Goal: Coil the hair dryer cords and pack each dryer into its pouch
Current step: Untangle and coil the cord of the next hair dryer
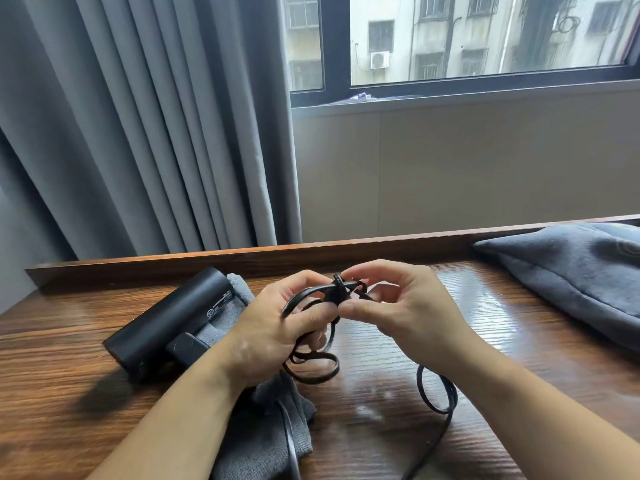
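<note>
Over the wooden desk, the left hand is gripping the cord loops while the right hand is pinching a tie round them, the dryer lying on its pouch just left; cinching, I'd say, is coming next.

The hair dryer lies on a pouch at the tabletop's left; another pouch lies far right; cord loops between.
</note>
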### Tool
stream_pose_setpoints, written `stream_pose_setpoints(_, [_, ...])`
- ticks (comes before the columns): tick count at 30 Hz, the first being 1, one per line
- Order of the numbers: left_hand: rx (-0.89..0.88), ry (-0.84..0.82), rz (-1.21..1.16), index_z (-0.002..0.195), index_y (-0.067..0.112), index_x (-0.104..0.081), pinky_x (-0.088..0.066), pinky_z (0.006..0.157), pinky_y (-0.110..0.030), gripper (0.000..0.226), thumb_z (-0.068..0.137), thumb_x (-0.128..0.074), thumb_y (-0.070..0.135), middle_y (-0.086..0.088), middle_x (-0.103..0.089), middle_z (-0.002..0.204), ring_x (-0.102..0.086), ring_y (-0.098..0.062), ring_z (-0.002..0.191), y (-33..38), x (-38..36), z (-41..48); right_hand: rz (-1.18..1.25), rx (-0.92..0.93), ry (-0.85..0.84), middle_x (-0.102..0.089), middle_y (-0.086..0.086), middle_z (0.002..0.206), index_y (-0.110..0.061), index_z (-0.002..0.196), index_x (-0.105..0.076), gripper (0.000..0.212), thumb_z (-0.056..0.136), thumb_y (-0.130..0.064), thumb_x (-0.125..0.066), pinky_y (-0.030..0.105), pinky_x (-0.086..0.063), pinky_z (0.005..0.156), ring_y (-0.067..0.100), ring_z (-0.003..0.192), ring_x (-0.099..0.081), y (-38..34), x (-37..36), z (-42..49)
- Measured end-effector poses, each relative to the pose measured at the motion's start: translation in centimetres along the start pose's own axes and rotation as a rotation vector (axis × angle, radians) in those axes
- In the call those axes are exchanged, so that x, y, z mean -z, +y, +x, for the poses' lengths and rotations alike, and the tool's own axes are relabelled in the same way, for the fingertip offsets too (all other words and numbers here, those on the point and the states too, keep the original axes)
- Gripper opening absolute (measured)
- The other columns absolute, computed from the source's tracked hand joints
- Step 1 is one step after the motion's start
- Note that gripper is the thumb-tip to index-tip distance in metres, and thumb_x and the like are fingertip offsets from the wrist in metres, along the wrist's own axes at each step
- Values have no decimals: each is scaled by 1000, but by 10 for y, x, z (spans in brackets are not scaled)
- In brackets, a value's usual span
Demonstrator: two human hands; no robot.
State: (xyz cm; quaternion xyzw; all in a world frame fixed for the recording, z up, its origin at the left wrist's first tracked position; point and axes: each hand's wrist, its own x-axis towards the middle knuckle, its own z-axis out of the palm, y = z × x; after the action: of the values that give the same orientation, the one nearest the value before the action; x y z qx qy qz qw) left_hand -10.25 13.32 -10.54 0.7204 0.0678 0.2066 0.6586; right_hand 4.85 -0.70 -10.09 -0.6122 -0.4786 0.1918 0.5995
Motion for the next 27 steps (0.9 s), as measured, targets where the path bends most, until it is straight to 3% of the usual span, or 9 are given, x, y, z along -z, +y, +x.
stream_pose_setpoints(3, [-58, 44, 154, 102, 12, -70, -44, 55, -29, 15, 88, -76, 11, -6, -58, 64, -49, -23, 56, 2, 2, 0, 18, -1, -24, -46, -9, 54, -29, 101, -79, 41, 62, -39, -88, 21, -33, 52, 9, 51, -39, -1, 1, 0])
stream_pose_setpoints(7, [-49, 18, 238, 98, 21, -74, -44, 53, -29, 14, 85, -80, 20, -11, -64, 73, -49, -25, 60, 9, 4, -2, 144, -27, -75, -45, 3, 57, -21, 102, -80, 41, 62, -31, -87, 18, -30, 47, 12, 50, -34, -4, 5, -1])
stream_pose_setpoints(10, [-66, 31, 347, 96, 22, -76, -46, 64, -31, 12, 85, -80, 18, -13, -69, 78, -56, -21, 68, 9, 7, -1, 80, 35, -11, -49, 4, 60, -24, 102, -80, 39, 64, -33, -87, 18, -32, 49, 10, 51, -38, -6, 8, -1])
stream_pose_setpoints(15, [-133, 50, 357, 104, 4, -72, -43, 61, -6, 20, 85, -74, -3, 21, -67, 66, -58, 7, 57, 3, 2, -2, -4, 34, -37, -48, -2, 60, -27, 108, -79, 38, 71, -33, -86, 20, -32, 51, 8, 53, -38, -4, 9, 0])
stream_pose_setpoints(19, [-199, 54, 346, 106, 10, -72, -48, 64, -13, 25, 82, -76, 13, 13, -73, 79, -62, 0, 65, 6, -1, -3, -134, 15, -162, -47, -10, 58, -31, 119, -75, 35, 85, -27, -80, 26, -33, 54, 8, 55, -38, -4, 9, -1])
stream_pose_setpoints(22, [-203, 50, 353, 102, 10, -71, -43, 61, -9, 21, 83, -75, 14, 18, -67, 68, -58, 3, 58, 6, -2, -4, -255, 20, -207, -57, -22, 72, -37, 129, -69, 39, 90, -37, -72, 20, -39, 60, 2, 60, -48, -5, 9, -1])
stream_pose_setpoints(25, [-208, 105, 436, 100, 21, -69, -44, 62, -17, 17, 87, -78, 29, 18, -66, 69, -57, 0, 60, 6, -8, -5, -350, 61, -223, -57, -16, 87, -45, 128, -66, 36, 92, -43, -69, 26, -44, 64, 5, 70, -53, -4, 7, 1])
stream_pose_setpoints(27, [-200, 180, 437, 103, 28, -61, -46, 65, -24, 27, 85, -79, 39, 12, -69, 76, -60, -6, 64, 4, -10, -4, -384, 76, -195, -56, -17, 90, -47, 128, -65, 35, 93, -47, -67, 28, -45, 66, 7, 74, -54, -2, 5, 1])
